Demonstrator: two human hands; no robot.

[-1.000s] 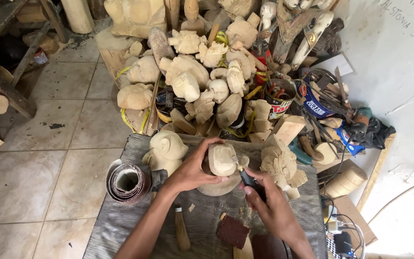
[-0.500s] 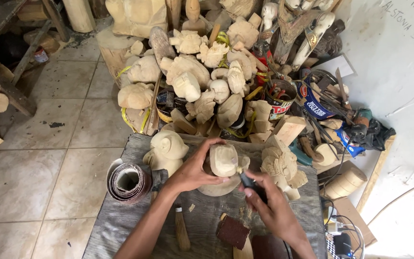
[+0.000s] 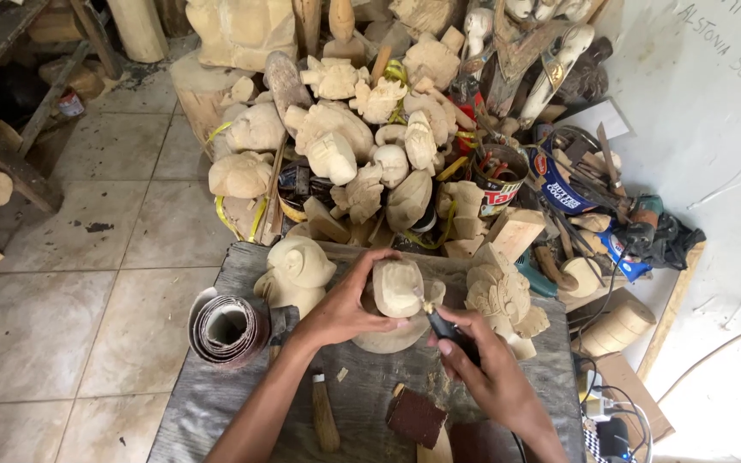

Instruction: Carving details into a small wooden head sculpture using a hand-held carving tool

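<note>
My left hand [image 3: 342,307] grips a pale carved wooden piece [image 3: 396,287] that stands on a round wooden base [image 3: 385,339] on the grey work board [image 3: 216,394]. My right hand [image 3: 490,377] holds a black rotary carving tool [image 3: 450,328] like a pen. Its small tip touches the right side of the carved piece. A carved wooden head [image 3: 298,270] sits just left of my left hand, and another carved figure [image 3: 499,296] stands to the right.
A roll of sandpaper [image 3: 226,327] lies at the board's left edge. A wooden-handled tool [image 3: 325,416] and a brown sanding block [image 3: 415,417] lie near me. A heap of unfinished carvings [image 3: 353,146] fills the floor behind, with cans, tools and cables at the right.
Both hands stay on the carved piece and tool; only slight shifts of the fingers show.
</note>
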